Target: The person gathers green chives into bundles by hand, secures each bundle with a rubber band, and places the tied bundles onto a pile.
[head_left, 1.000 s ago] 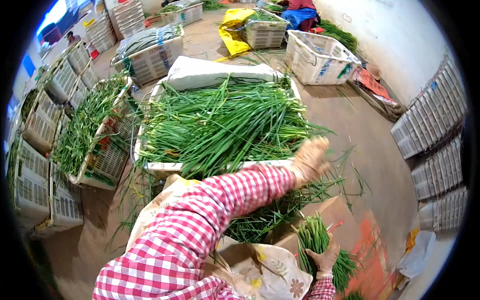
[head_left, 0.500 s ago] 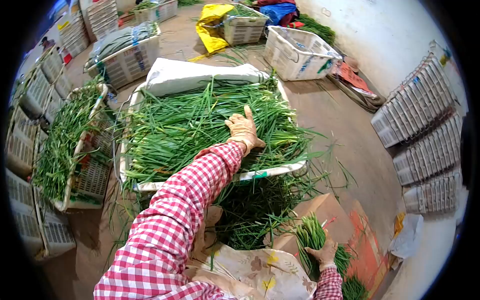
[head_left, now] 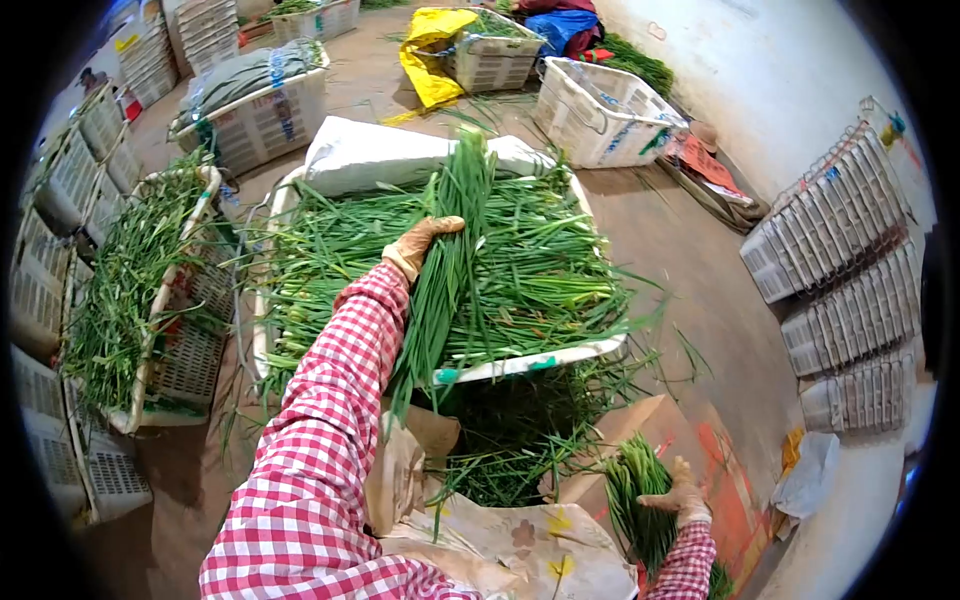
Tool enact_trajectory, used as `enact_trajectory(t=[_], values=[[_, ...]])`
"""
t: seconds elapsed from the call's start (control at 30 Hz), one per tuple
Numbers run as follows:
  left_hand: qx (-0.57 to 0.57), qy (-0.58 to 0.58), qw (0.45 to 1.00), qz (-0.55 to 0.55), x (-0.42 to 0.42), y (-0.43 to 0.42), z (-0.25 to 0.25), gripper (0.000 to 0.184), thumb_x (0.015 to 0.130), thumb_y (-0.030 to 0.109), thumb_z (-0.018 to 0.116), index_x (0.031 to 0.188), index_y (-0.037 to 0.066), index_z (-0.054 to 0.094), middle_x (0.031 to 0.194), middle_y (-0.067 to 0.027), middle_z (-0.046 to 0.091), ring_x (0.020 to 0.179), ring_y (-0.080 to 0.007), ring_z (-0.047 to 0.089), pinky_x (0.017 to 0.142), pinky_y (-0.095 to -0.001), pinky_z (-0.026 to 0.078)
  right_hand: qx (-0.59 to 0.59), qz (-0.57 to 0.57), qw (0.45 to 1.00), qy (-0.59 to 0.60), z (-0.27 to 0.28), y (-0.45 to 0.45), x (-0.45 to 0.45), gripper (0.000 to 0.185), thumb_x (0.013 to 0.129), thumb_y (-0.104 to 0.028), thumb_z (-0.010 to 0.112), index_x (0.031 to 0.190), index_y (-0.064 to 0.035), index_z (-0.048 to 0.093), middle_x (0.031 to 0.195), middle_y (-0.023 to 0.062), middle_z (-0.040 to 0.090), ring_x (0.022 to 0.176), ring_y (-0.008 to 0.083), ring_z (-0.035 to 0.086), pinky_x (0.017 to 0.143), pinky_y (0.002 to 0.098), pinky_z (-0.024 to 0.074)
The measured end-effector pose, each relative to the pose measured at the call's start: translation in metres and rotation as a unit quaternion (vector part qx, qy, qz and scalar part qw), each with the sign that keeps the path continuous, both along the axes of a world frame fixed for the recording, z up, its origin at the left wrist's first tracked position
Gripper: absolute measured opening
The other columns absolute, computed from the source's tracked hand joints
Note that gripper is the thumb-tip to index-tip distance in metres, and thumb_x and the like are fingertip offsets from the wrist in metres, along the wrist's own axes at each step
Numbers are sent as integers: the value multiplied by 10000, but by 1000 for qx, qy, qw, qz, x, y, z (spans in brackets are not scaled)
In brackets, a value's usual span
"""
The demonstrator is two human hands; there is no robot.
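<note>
My left hand [head_left: 422, 246], in a tan glove, is closed around a long bunch of garlic chives [head_left: 445, 290]. This bunch stands nearly upright over the crate, pale ends at the top and leaf tips hanging over the near rim. Beneath it, more loose chives [head_left: 540, 270] fill the white plastic crate [head_left: 590, 350]. At the lower right my gloved right hand [head_left: 682, 494] has its fingers spread, the thumb reaching against a bundle of chives [head_left: 635, 490]. That bundle lies by the cardboard [head_left: 640, 420]. The hand is not wrapped round it.
A second crate [head_left: 150, 350] heaped with greens stands at left. Stacked crates [head_left: 830, 210] line the right wall. Behind are a white crate [head_left: 600, 110] and a yellow cloth [head_left: 425, 55]. Dark green scraps [head_left: 500, 460] lie between the main crate and my patterned apron [head_left: 520, 540].
My left hand has moved left and closed on a bunch of chives, raising it from the pile. My right hand has shifted slightly right, loosened from the bundle and opened its fingers.
</note>
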State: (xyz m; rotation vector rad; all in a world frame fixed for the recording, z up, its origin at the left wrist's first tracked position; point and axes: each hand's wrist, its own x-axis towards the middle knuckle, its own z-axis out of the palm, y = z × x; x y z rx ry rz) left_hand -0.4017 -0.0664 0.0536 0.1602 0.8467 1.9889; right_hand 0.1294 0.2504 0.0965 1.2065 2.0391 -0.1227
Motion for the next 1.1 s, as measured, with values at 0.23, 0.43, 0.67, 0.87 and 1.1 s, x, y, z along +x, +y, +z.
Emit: enact_trajectory(t=[0.23, 0.43, 0.67, 0.87, 1.1], values=[[252, 206, 946, -4, 22, -39, 95, 777, 837, 457, 584, 1411, 26, 286, 1223, -179, 547, 1077, -295, 580, 911, -408, 498, -22, 106, 872, 478, 80, -57, -93, 796, 716, -355, 725, 1372, -52, 392, 1361, 170, 460, 1274, 273, 427, 1015, 386, 368], [122, 254, 951, 125, 106, -16, 180, 481, 785, 375, 660, 1089, 14, 569, 916, -109, 659, 806, -206, 656, 745, -332, 558, -183, 219, 781, 556, 136, -193, -172, 907, 732, -502, 706, 1399, -19, 326, 1416, 180, 387, 1308, 291, 379, 1071, 370, 305], [354, -126, 925, 62, 245, 26, 170, 307, 805, 269, 693, 995, 47, 600, 879, -73, 645, 757, -192, 641, 702, -343, 562, 364, 301, 731, 493, 106, -215, -135, 1014, 682, -512, 732, 1410, 11, 259, 1368, 214, 405, 1255, 349, 404, 1048, 411, 329], [466, -358, 809, -23, 292, 35, 136, 400, 829, 304, 673, 1091, 13, 591, 1069, -149, 641, 958, -282, 620, 921, -468, 478, 247, 350, 676, 599, 163, -186, -82, 621, 739, -95, 711, 1314, -154, 483, 1032, 111, 660, 848, 280, 653, 700, 351, 527], [380, -221, 866, -240, 338, -1, 71, 809, 851, 630, 478, 1376, 27, 353, 1421, -154, 377, 1313, -280, 364, 1043, -437, 331, 367, 473, 675, 432, 239, -199, -135, 139, 806, -160, 628, 918, -85, 592, 699, 108, 587, 623, 279, 610, 572, 371, 489]])
